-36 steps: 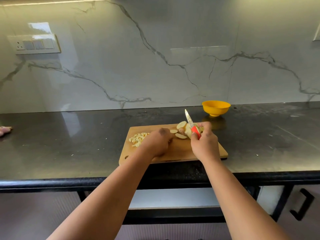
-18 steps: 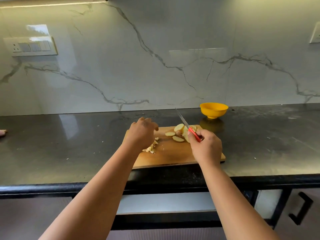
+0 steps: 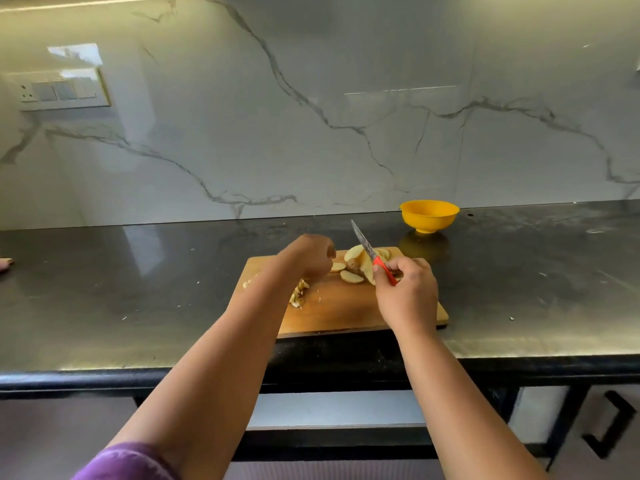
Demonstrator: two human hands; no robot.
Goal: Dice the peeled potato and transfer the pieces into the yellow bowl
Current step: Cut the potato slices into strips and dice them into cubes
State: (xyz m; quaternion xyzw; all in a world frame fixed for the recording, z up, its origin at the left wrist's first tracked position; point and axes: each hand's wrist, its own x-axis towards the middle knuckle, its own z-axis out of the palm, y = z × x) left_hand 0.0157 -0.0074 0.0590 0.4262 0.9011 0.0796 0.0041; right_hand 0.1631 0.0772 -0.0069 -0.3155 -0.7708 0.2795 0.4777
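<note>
While the right hand [image 3: 407,292] is keeping a closed grip around the red handle of the knife [image 3: 372,252], the blade is pointing up and away over the potato slices [image 3: 356,263] lying at the far side of the wooden cutting board [image 3: 346,310]. The left hand [image 3: 310,256] is hovering with fingers curled beside the slices; whether its grip is holding anything cannot be told. Diced pieces [image 3: 299,292] are sitting beside the left forearm. The yellow bowl [image 3: 429,216] is standing on the dark bench [image 3: 138,289], beyond the board.
</note>
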